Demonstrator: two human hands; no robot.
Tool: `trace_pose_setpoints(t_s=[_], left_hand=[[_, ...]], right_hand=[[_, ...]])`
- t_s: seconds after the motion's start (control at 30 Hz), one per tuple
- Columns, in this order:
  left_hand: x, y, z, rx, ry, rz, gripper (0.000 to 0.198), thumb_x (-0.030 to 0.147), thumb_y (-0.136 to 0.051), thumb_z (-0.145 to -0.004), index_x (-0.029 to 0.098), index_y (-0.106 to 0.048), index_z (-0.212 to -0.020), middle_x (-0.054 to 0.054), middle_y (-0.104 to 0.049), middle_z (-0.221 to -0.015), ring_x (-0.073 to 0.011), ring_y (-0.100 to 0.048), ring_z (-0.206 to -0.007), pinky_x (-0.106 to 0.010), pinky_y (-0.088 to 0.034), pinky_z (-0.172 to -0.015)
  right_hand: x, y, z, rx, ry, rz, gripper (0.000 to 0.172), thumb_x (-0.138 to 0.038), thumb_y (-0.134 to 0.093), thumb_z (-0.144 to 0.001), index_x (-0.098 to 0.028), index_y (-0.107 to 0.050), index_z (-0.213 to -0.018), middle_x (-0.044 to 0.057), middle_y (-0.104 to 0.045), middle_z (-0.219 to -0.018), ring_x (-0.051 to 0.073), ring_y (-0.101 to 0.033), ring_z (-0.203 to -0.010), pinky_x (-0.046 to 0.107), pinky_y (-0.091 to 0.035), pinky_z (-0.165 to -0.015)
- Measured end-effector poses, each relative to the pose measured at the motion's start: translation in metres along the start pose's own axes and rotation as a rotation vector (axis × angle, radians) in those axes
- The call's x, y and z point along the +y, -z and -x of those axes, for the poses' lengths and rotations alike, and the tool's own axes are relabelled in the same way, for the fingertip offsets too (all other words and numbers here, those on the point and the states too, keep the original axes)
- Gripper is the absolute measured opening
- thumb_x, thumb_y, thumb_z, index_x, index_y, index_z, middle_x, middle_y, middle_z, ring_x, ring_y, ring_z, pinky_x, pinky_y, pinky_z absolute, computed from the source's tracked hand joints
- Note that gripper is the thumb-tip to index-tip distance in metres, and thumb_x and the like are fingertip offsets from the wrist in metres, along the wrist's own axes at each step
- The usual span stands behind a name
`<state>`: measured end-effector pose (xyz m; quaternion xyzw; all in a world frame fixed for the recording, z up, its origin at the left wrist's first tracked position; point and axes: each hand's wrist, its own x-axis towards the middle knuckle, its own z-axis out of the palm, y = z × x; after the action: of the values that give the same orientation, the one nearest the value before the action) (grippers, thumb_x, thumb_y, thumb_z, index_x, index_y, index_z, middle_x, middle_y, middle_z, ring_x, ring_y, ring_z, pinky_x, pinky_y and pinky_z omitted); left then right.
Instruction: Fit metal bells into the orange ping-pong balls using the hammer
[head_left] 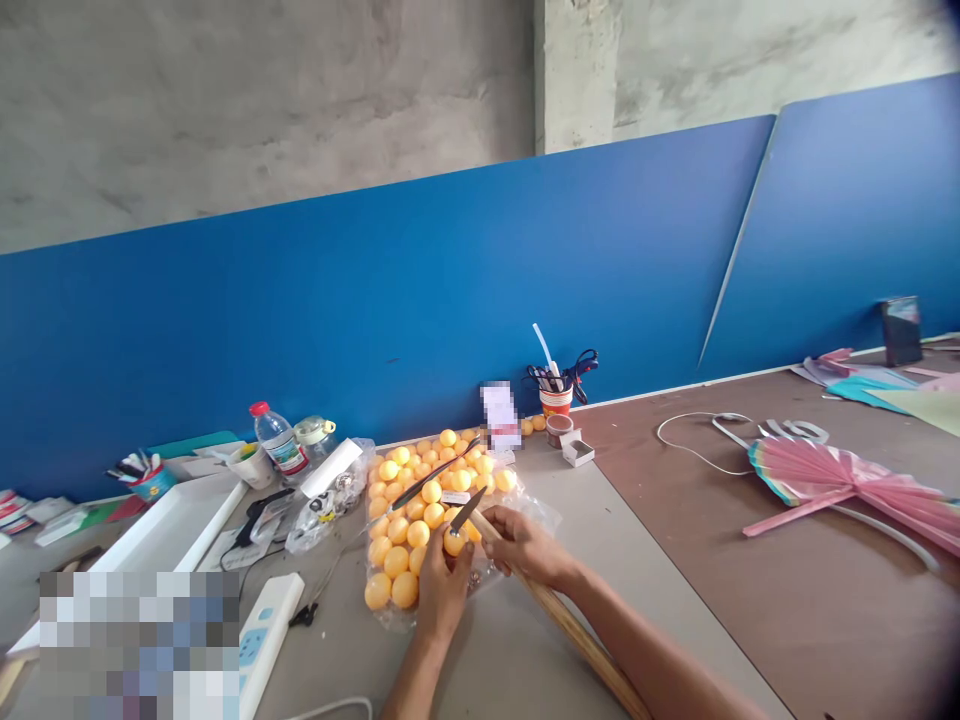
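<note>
My left hand [441, 582] is closed around an orange ping-pong ball [454, 541] in its fingertips. Across the top of that ball lies a dark pointed blade [469, 509] with a small shiny spot at its lower end; what holds the blade is unclear. My right hand [525, 545] grips a long wooden stick [570, 628], whose upper end comes close to the ball and whose lower end runs toward me under the forearm. Just behind both hands, a clear plastic bag holds many orange balls [403, 590]. A long dark thin tool [424, 485] rests on them.
At left stand a water bottle [283, 445], a white tray [176, 525], a power strip [266, 640] and pen cups. Toward the back are a red cup [556, 401] of tools and a small box [577, 448]. A pink paper fan [847, 475] lies at right, before a blue partition [420, 300].
</note>
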<state>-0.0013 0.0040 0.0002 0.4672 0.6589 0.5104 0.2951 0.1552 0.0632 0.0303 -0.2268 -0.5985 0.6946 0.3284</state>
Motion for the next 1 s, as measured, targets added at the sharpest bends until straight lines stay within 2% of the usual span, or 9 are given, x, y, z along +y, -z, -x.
trace_pose_setpoints(t_s=[0.07, 0.27, 0.4, 0.47, 0.57, 0.63, 0.77, 0.9, 1.0], left_hand=[[-0.001, 0.0, -0.001, -0.002, 0.011, 0.007, 0.056, 0.054, -0.059, -0.079, 0.015, -0.051, -0.119, -0.001, -0.063, -0.075, -0.0177, -0.06, -0.065, -0.032, -0.052, -0.064], [0.002, 0.0, -0.001, -0.007, -0.055, -0.005, 0.047, 0.053, -0.058, -0.079, 0.018, -0.057, -0.111, -0.003, -0.066, -0.083, -0.0175, -0.062, -0.071, -0.03, -0.051, -0.066], [0.009, 0.002, 0.001, -0.02, -0.027, -0.014, 0.043, 0.049, -0.06, -0.078, 0.018, -0.06, -0.107, 0.001, -0.061, -0.069, -0.016, -0.058, -0.061, -0.028, -0.049, -0.058], [0.011, 0.003, 0.001, -0.027, -0.008, -0.004, 0.044, 0.048, -0.06, -0.078, 0.017, -0.06, -0.11, 0.003, -0.059, -0.065, -0.0149, -0.056, -0.056, -0.027, -0.048, -0.055], [0.012, 0.003, 0.002, -0.032, -0.027, 0.029, 0.048, 0.05, -0.061, -0.077, 0.017, -0.059, -0.112, -0.001, -0.065, -0.074, -0.0155, -0.059, -0.06, -0.028, -0.049, -0.057], [0.012, 0.003, 0.002, -0.047, -0.033, 0.029, 0.048, 0.051, -0.061, -0.077, 0.017, -0.06, -0.112, -0.002, -0.067, -0.08, -0.0159, -0.06, -0.063, -0.028, -0.05, -0.059], [0.011, 0.003, 0.0, -0.011, 0.006, -0.032, 0.048, 0.05, -0.062, -0.076, 0.018, -0.06, -0.112, 0.0, -0.064, -0.075, -0.0157, -0.058, -0.06, -0.028, -0.049, -0.057], [0.009, 0.002, -0.002, -0.02, -0.018, -0.005, 0.054, 0.054, -0.061, -0.075, 0.016, -0.059, -0.113, -0.002, -0.066, -0.078, -0.0162, -0.06, -0.062, -0.028, -0.05, -0.057], [0.008, 0.002, -0.001, -0.024, -0.028, 0.019, 0.051, 0.052, -0.061, -0.076, 0.017, -0.058, -0.113, -0.002, -0.066, -0.077, -0.0152, -0.058, -0.059, -0.028, -0.05, -0.055]], right_hand=[[-0.002, 0.001, 0.0, -0.008, 0.002, 0.005, 0.019, -0.025, -0.062, -0.07, -0.02, -0.056, -0.087, -0.006, -0.052, -0.063, 0.009, -0.045, -0.05, 0.024, -0.033, -0.052], [-0.006, 0.002, -0.001, 0.038, 0.042, -0.127, 0.034, -0.034, -0.065, -0.07, -0.021, -0.055, -0.099, -0.007, -0.05, -0.066, 0.007, -0.039, -0.046, 0.024, -0.032, -0.05], [-0.005, -0.004, 0.001, -0.056, -0.067, -0.016, 0.023, -0.027, -0.064, -0.067, -0.02, -0.056, -0.086, -0.006, -0.052, -0.062, 0.008, -0.044, -0.048, 0.024, -0.033, -0.05], [-0.004, -0.006, 0.002, -0.096, -0.082, -0.049, 0.022, -0.026, -0.065, -0.066, -0.019, -0.055, -0.084, -0.006, -0.052, -0.062, 0.008, -0.044, -0.047, 0.023, -0.033, -0.049], [-0.003, -0.007, 0.003, -0.071, -0.077, -0.158, 0.024, -0.032, -0.064, -0.069, -0.02, -0.051, -0.086, -0.007, -0.053, -0.062, 0.006, -0.041, -0.043, 0.022, -0.033, -0.048], [-0.002, -0.007, 0.003, -0.047, -0.109, -0.121, 0.022, -0.034, -0.063, -0.072, -0.021, -0.049, -0.083, -0.007, -0.054, -0.06, 0.006, -0.041, -0.041, 0.022, -0.033, -0.046], [-0.002, -0.009, 0.004, -0.024, -0.176, 0.072, 0.018, -0.03, -0.062, -0.074, -0.02, -0.047, -0.074, -0.007, -0.054, -0.057, 0.006, -0.043, -0.04, 0.021, -0.032, -0.043], [-0.006, -0.007, 0.006, -0.077, -0.137, -0.086, 0.019, -0.035, -0.061, -0.076, -0.021, -0.05, -0.082, -0.007, -0.056, -0.058, 0.006, -0.042, -0.039, 0.021, -0.032, -0.043], [-0.006, -0.005, 0.006, -0.071, -0.164, -0.024, 0.015, -0.031, -0.061, -0.074, -0.02, -0.052, -0.079, -0.006, -0.057, -0.057, 0.007, -0.045, -0.039, 0.021, -0.033, -0.042]])
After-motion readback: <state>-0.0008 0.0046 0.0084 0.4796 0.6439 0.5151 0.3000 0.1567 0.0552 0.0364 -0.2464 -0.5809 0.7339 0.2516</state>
